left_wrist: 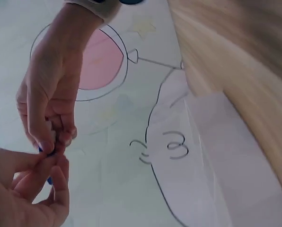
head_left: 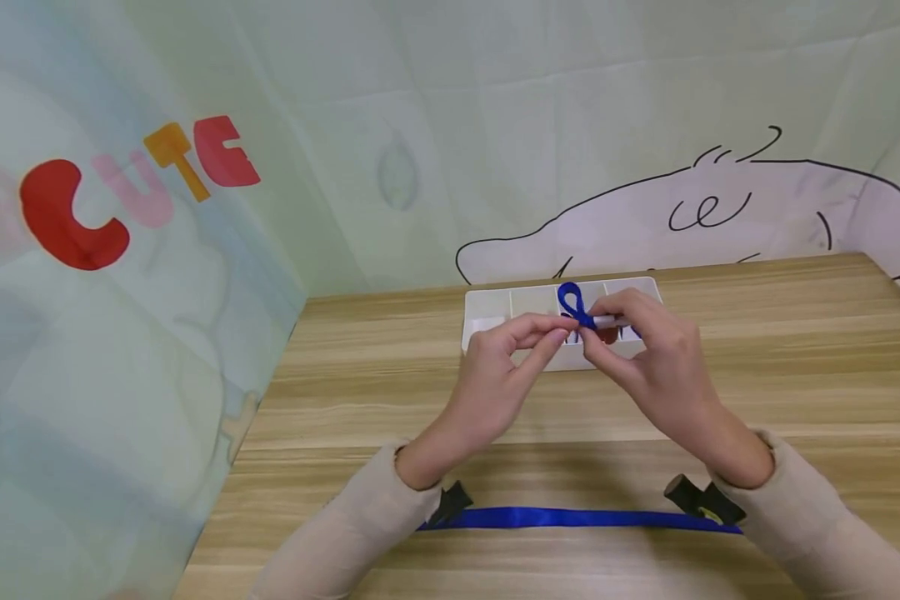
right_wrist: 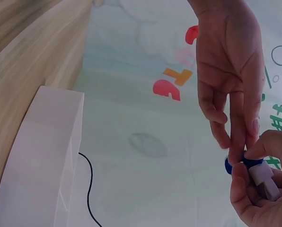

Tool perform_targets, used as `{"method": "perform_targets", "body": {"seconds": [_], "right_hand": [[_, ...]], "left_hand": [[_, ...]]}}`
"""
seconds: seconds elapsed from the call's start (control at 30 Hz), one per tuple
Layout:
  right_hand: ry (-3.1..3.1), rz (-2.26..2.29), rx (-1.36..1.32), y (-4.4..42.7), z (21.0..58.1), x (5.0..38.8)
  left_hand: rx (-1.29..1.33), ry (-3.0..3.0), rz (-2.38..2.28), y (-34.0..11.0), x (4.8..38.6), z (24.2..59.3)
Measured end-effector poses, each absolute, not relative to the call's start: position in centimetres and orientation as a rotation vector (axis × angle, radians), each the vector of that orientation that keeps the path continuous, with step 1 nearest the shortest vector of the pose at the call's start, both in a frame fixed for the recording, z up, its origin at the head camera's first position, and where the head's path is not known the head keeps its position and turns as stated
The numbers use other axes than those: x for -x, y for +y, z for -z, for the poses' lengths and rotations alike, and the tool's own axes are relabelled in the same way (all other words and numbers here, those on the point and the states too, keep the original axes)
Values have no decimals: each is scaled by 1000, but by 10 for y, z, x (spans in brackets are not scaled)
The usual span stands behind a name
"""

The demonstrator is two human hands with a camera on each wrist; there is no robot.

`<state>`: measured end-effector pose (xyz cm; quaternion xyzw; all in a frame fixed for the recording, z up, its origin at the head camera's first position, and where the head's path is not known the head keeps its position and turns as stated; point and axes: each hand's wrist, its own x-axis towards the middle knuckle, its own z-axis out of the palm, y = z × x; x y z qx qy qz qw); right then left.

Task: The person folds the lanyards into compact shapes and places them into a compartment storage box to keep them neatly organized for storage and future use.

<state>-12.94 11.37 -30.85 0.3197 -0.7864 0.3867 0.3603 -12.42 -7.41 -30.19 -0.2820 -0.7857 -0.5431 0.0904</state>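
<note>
Over the wooden surface (head_left: 360,375), toward twelve o'clock, the left hand (head_left: 495,375) and right hand (head_left: 667,362) pinch a blue loop (head_left: 582,316), the right also holding a white tube (head_left: 607,321); loop-forming seems underway, next calling for steady pressure.

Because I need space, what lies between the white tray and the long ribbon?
In the head view, bare table shows between the tray and the long ribbon; the left hand and right hand hide parts of that stretch.
</note>
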Motion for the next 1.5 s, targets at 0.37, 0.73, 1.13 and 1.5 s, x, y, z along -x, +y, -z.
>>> {"method": "perform_targets", "body": {"seconds": [0.37, 0.73, 1.13, 1.5], "right_hand": [[-2119, -1051, -968, 129, 307, 134], [-2138, -1101, -1069, 135, 302, 133], [-2181, -1524, -942, 135, 303, 133], [-1672, -2509, -551, 121, 309, 132]], "left_hand": [[1111, -2292, 968, -83, 137, 292], [1214, -2322, 930, -84, 141, 293], [1139, -2328, 1123, -79, 139, 299], [915, -2234, 1545, -70, 134, 304]]}}
